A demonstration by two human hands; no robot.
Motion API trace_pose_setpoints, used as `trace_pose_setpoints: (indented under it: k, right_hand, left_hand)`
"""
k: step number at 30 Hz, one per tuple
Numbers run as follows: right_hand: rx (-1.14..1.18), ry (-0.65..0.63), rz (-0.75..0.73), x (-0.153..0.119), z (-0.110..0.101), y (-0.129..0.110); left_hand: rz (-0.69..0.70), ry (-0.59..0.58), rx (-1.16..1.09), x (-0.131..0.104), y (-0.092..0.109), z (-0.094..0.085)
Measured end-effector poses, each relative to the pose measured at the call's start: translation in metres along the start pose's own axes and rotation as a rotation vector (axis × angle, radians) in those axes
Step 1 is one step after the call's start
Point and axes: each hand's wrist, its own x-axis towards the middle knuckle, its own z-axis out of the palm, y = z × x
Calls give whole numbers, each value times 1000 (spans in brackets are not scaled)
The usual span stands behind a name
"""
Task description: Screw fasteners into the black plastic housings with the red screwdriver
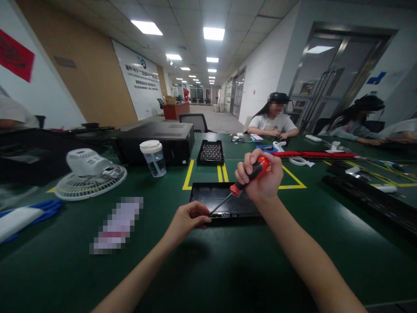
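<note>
A red and black screwdriver (249, 176) is gripped by its handle in my right hand (269, 180). It slants down to the left, and its tip meets the near left part of a shallow black plastic panel (234, 202) lying on the green table. Close to that tip, my left hand (190, 216) has thumb and fingers pinched at the panel's near left corner. Whether the fingers hold the panel's edge or some small part by the tip is hidden. A small greenish strip shows along the near edge beside the tip.
Beyond the panel stand a black tray (210, 153) with rows of small parts and a large black case (156, 139). A lidded cup (153, 158) and a white fan (89, 174) are to the left. A long black part (368, 200) lies right. Co-workers sit across the table.
</note>
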Motion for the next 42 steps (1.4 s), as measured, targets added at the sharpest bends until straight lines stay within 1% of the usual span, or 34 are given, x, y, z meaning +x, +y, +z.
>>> trace_pose_setpoints:
  k: [5,11,18,26,31,37,42]
  right_hand:
    - [-14,3,6,0,0,0]
    - [31,-27,-9,-1,0,0]
    - [-20,6,5,0,1,-1]
    - [-24,7,-2,-1,1,-1]
    - [0,-33,-20,-2,2,-3]
    - [-30,-10,-12,-3,4,-5]
    - [-14,-26,-23,-5,7,-3]
  left_hand:
    - [6,17,11,0,-2,0]
    - [16,25,13,0,-4,-1]
    - [3,44,12,0,-2,3]
    - [20,45,-28,-1,-4,2]
    - [27,52,-33,-4,-2,4]
    - [75,80,-13,-3,-5,5]
    - [91,136,19,-5,-7,6]
